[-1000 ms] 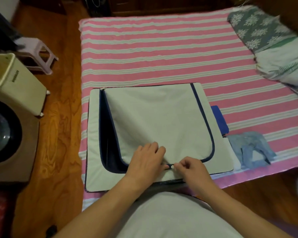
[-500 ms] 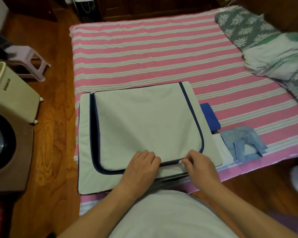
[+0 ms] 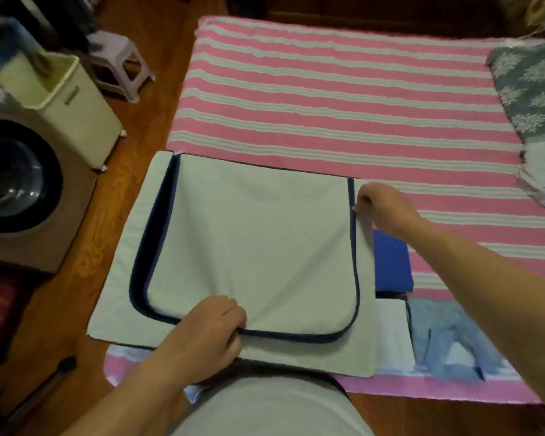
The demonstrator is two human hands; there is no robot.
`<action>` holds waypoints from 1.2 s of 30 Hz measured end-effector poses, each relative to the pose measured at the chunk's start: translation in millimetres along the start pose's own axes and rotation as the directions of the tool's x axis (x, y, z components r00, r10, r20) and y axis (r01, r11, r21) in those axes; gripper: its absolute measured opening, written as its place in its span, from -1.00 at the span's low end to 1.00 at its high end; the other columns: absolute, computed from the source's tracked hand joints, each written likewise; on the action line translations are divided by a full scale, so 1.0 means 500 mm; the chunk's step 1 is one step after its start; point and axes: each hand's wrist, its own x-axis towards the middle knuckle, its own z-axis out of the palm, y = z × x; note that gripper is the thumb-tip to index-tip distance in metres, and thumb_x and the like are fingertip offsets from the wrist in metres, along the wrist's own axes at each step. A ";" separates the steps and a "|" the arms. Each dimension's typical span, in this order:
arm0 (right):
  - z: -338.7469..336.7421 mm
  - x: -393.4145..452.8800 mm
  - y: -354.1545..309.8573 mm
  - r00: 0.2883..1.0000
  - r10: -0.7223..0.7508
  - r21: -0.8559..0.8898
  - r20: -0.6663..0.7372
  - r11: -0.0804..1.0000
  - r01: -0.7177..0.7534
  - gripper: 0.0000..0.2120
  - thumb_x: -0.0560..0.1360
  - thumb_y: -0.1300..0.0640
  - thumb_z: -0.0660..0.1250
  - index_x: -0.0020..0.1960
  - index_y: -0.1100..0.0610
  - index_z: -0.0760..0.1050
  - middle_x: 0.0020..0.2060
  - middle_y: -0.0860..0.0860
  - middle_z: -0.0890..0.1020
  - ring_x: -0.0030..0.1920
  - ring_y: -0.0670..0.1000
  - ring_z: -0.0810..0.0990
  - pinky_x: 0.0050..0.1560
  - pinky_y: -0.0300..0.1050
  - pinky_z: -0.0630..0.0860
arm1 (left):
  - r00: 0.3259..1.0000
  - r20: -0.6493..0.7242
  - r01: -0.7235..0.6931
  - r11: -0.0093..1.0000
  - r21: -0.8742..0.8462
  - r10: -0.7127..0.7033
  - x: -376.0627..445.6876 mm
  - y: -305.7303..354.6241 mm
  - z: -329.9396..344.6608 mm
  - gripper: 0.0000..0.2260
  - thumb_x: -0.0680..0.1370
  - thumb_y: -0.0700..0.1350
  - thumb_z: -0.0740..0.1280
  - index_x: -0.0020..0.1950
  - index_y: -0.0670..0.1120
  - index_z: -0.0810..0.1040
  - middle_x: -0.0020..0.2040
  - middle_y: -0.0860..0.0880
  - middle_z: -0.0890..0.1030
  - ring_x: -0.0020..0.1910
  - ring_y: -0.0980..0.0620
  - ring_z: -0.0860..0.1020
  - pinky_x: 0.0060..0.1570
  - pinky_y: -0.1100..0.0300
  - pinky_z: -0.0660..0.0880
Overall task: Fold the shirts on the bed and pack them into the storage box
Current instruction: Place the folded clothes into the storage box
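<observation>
Your pale grey fabric storage box with navy zip trim (image 3: 252, 247) lay flat at the near edge of the pink-and-white striped bed (image 3: 328, 99), filling the centre of the frame. Your left hand (image 3: 208, 328) gripped the lid's near edge at lower centre with curled fingers, while your right hand (image 3: 381, 206) pinched the zip pull on the box's right side. A folded blue shirt (image 3: 390, 265) and a light denim shirt (image 3: 453, 335) lay just right of the box.

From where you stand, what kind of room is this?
Most likely a bedroom at home that doubles as laundry space: a bed with a pink striped sheet, a front-loading washing machine on the wooden floor, and a fabric storage box being zipped.
</observation>
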 end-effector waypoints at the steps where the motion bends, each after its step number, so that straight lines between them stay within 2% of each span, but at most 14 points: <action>1: -0.015 0.052 0.005 1.000 -0.001 -0.016 -0.025 1.000 0.000 -0.88 0.59 0.13 0.23 -0.12 0.04 0.46 -0.10 0.05 0.57 -0.11 0.17 0.50 -0.21 -0.04 0.34 | 0.999 -0.002 0.047 0.999 0.004 -0.047 -0.006 0.007 0.000 -0.86 0.39 -0.18 0.38 -0.15 0.05 0.51 -0.23 0.14 0.45 -0.24 0.14 0.36 -0.20 0.25 0.36; 5: -0.040 0.178 0.002 0.999 -0.002 -0.094 -0.045 0.996 -0.002 -0.86 0.57 0.22 0.22 0.02 0.09 0.55 0.00 0.11 0.61 -0.10 0.16 0.47 -0.12 -0.04 0.38 | 0.972 -0.042 0.228 0.973 -0.046 -0.229 -0.010 0.037 -0.011 -0.82 0.44 -0.18 0.42 -0.14 0.10 0.52 -0.19 0.23 0.44 -0.16 0.24 0.39 -0.05 0.41 0.35; 9: -0.022 0.141 -0.027 0.990 0.001 0.080 -0.139 0.997 0.010 -0.76 0.60 0.13 0.28 0.25 0.14 0.52 0.19 0.16 0.54 0.13 0.20 0.50 0.04 -0.01 0.42 | 0.962 -0.010 0.270 0.955 -0.120 -0.273 0.018 0.062 -0.058 -0.84 0.51 -0.15 0.36 -0.15 0.11 0.48 -0.20 0.21 0.47 -0.12 0.22 0.45 -0.10 0.30 0.44; 11: -0.033 0.033 -0.066 0.986 -0.157 0.301 -0.056 0.939 0.167 -0.50 0.56 -0.18 0.31 0.43 -0.01 0.40 0.35 0.01 0.43 0.34 0.04 0.40 0.30 -0.03 0.35 | 0.954 0.029 0.297 0.934 -0.199 -0.298 0.043 0.069 -0.105 -0.86 0.55 -0.13 0.31 -0.14 0.11 0.46 -0.20 0.17 0.48 -0.12 0.16 0.47 -0.15 0.23 0.47; 13: -0.062 -0.100 -0.118 0.883 -0.431 0.489 0.186 0.820 0.298 -0.31 0.44 -0.43 0.25 0.50 -0.21 0.27 0.47 -0.21 0.29 0.46 -0.21 0.22 0.47 -0.14 0.20 | 0.954 0.005 0.291 0.920 -0.262 -0.301 0.083 0.074 -0.167 -0.87 0.60 -0.10 0.27 -0.09 0.12 0.44 -0.18 0.16 0.49 -0.13 0.13 0.48 -0.17 0.18 0.48; 15: -0.072 -0.195 -0.153 0.725 -0.619 0.406 0.303 0.772 0.489 -0.15 0.38 -0.54 0.25 0.57 -0.27 0.09 0.51 -0.34 0.13 0.52 -0.30 0.00 0.49 -0.26 0.04 | 0.967 -0.040 0.233 0.936 -0.262 -0.252 0.136 0.082 -0.239 -0.90 0.65 -0.06 0.21 -0.03 0.14 0.40 -0.16 0.17 0.48 -0.15 0.13 0.49 -0.19 0.14 0.47; 17: -0.073 -0.227 -0.172 0.739 -0.656 0.191 0.153 0.753 0.630 -0.34 0.46 -0.43 0.26 0.48 -0.29 0.17 0.39 -0.33 0.29 0.43 -0.29 0.15 0.42 -0.26 0.18 | 0.982 -0.098 0.140 0.972 -0.188 -0.160 0.196 0.092 -0.312 -0.94 0.69 -0.03 0.17 0.05 0.14 0.37 -0.10 0.18 0.48 -0.16 0.13 0.49 -0.18 0.11 0.48; 19: -0.109 -0.207 -0.183 0.830 -0.550 0.159 -0.094 0.814 0.558 -0.86 0.57 -0.13 0.33 0.03 -0.27 0.36 -0.03 -0.28 0.49 0.02 -0.26 0.43 -0.01 -0.15 0.42 | 0.983 -0.185 0.015 1.000 -0.012 -0.017 0.259 0.106 -0.385 -0.94 0.70 -0.03 0.18 0.13 0.13 0.38 0.01 0.18 0.48 -0.16 0.14 0.49 -0.20 0.14 0.51; 22: -0.213 -0.116 -0.157 0.879 -0.211 0.278 -0.428 0.895 0.350 -0.83 0.58 0.12 0.36 -0.16 -0.05 0.47 -0.33 -0.09 0.53 -0.31 -0.01 0.47 -0.30 -0.02 0.33 | 0.981 -0.140 -0.112 0.978 0.178 0.137 0.349 0.117 -0.494 -0.68 0.64 -0.05 0.33 0.38 0.10 0.39 0.17 0.16 0.46 0.00 0.17 0.47 -0.09 0.42 0.38; 26: -0.380 0.030 -0.156 0.797 -0.114 0.201 -0.593 0.937 0.284 -0.93 0.59 0.14 0.35 -0.03 0.11 0.59 -0.23 0.00 0.55 -0.21 0.08 0.48 -0.25 -0.09 0.26 | 0.988 0.048 0.109 0.879 0.465 -0.148 0.453 0.039 -0.617 -0.68 0.58 -0.15 0.33 0.29 0.14 0.45 0.12 0.11 0.58 0.00 0.03 0.54 -0.05 0.11 0.56; 29: -0.455 0.159 -0.183 0.772 -0.138 0.123 -0.620 0.955 0.269 -0.88 0.59 0.12 0.36 -0.01 0.16 0.62 -0.24 0.02 0.53 -0.20 0.08 0.44 -0.30 -0.09 0.22 | 0.932 -0.259 0.359 0.749 0.557 -0.254 0.527 -0.037 -0.717 -0.89 0.56 -0.13 0.27 0.01 0.03 0.57 -0.02 -0.08 0.63 -0.08 -0.14 0.57 -0.06 -0.04 0.59; 31: -0.482 0.258 -0.195 0.784 -0.111 0.090 -0.610 0.974 0.208 -0.86 0.60 0.09 0.35 0.02 0.14 0.63 -0.17 0.08 0.62 -0.17 0.13 0.50 -0.23 -0.09 0.31 | 0.824 -0.554 0.496 0.625 0.603 -0.120 0.571 -0.072 -0.766 -0.88 0.55 -0.20 0.31 0.06 -0.05 0.54 0.03 -0.15 0.59 0.02 -0.21 0.52 -0.04 -0.04 0.48; 33: -0.482 0.357 -0.193 0.821 -0.056 0.090 -0.568 0.987 0.130 -0.86 0.62 0.09 0.32 0.05 0.11 0.63 -0.08 0.12 0.66 -0.13 0.15 0.54 -0.16 -0.06 0.45 | 0.749 -0.663 0.573 0.522 0.631 -0.021 0.604 -0.097 -0.766 -0.68 0.50 -0.23 0.35 0.24 -0.07 0.46 0.14 -0.18 0.50 0.12 -0.23 0.45 0.03 -0.09 0.40; 36: -0.440 0.460 -0.178 0.835 0.058 0.100 -0.547 0.995 -0.004 -0.80 0.64 0.06 0.29 0.19 0.12 0.56 0.06 0.17 0.63 0.03 0.21 0.56 -0.03 0.05 0.54 | 0.897 -0.395 0.417 0.681 0.602 -0.200 0.631 -0.160 -0.634 -0.62 0.61 -0.06 0.25 0.45 0.01 0.39 0.32 -0.14 0.45 0.26 -0.21 0.45 0.18 -0.11 0.48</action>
